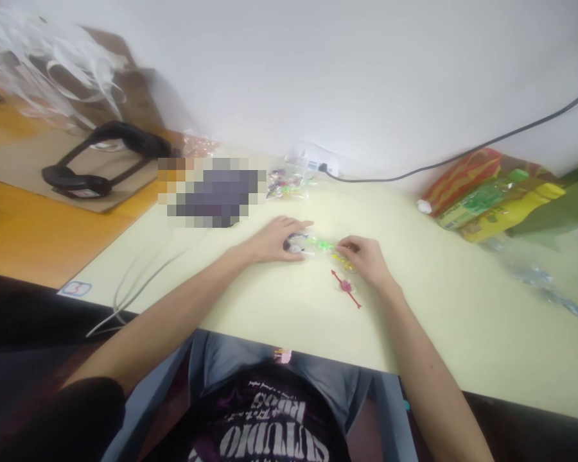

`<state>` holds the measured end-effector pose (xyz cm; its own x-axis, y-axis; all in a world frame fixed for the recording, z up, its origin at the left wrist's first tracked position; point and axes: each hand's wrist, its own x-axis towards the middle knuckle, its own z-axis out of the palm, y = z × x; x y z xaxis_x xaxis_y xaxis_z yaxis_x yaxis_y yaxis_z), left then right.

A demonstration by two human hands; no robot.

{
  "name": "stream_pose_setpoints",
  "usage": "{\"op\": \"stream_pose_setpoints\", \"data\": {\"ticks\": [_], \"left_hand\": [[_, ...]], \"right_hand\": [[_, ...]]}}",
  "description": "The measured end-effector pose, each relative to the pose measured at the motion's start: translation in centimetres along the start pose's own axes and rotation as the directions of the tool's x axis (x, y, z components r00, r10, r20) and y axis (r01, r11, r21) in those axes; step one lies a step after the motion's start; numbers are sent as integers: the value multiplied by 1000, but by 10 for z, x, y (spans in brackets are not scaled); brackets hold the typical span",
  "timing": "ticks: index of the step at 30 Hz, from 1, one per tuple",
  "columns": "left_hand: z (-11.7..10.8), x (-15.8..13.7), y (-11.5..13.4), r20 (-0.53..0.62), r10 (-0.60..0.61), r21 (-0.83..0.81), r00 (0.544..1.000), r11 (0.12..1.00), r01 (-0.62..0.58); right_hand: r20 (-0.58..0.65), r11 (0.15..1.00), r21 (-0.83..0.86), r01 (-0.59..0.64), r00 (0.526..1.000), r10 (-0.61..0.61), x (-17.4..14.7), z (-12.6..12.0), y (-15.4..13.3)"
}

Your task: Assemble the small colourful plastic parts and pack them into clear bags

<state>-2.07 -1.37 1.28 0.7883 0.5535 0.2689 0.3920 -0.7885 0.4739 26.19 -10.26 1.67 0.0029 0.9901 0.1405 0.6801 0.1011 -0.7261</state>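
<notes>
My left hand [275, 240] lies on the pale yellow tabletop, thumb and index finger stretched apart. Between them sits a small black-and-white piece [296, 248], seemingly in clear plastic. My right hand [365, 258] is closed in a pinch beside a bright green piece [324, 245]; what its fingertips hold is too small to tell. Just under that hand lies a yellow piece [341, 260]. Nearer to me, a red double-ended arrow with a pinkish round middle [347, 287] rests on the table, apart from both hands.
Clear bags of colourful small pieces [286, 186] lie at the back beside a blurred-out dark object [216, 196]. A black frame-like device [106, 157] and thin white cables [139, 276] are at left. A green-capped bottle [498, 192], yellow packaging [515, 212] and a black cord [414, 172] are at right.
</notes>
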Motion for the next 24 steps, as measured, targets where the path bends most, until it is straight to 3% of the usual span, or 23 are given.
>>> {"op": "stream_pose_setpoints", "data": {"ticks": [5, 11, 24], "left_hand": [[0, 0, 0, 2, -5, -7, 1000, 1000, 5], [0, 1, 2, 1, 0, -14, 1000, 1000, 0], [2, 0, 4, -18, 9, -12, 1000, 1000, -9]], "right_hand": [[36, 998, 56, -5, 999, 3, -1, 2, -1], [-1, 997, 72, 4, 1000, -4, -1, 4, -3], [-57, 968, -158, 196, 977, -207, 8, 7, -6]]}}
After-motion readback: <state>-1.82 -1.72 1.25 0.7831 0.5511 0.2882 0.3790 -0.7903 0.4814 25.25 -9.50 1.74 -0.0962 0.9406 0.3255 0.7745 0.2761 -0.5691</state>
